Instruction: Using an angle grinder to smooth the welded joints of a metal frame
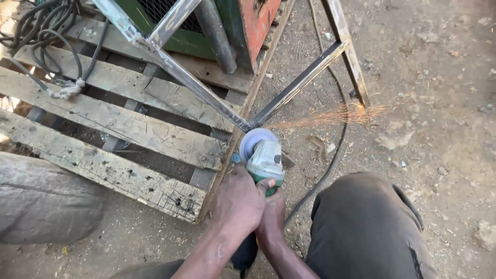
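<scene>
My left hand (238, 204) and my right hand (272, 214) both grip a green and grey angle grinder (264, 161). Its spinning disc (254, 140) touches the corner joint of a bare metal frame (206, 92) at the pallet's edge. Orange sparks (336, 114) spray to the right from the joint. The grinder's rear body is hidden by my hands.
A weathered wooden pallet (103, 119) lies at left with dark cables (46, 26) coiled on its far corner. A green and red metal box (243, 20) stands behind the frame. A black cord (336, 150) runs over the dirt. My knee (361, 222) is at lower right.
</scene>
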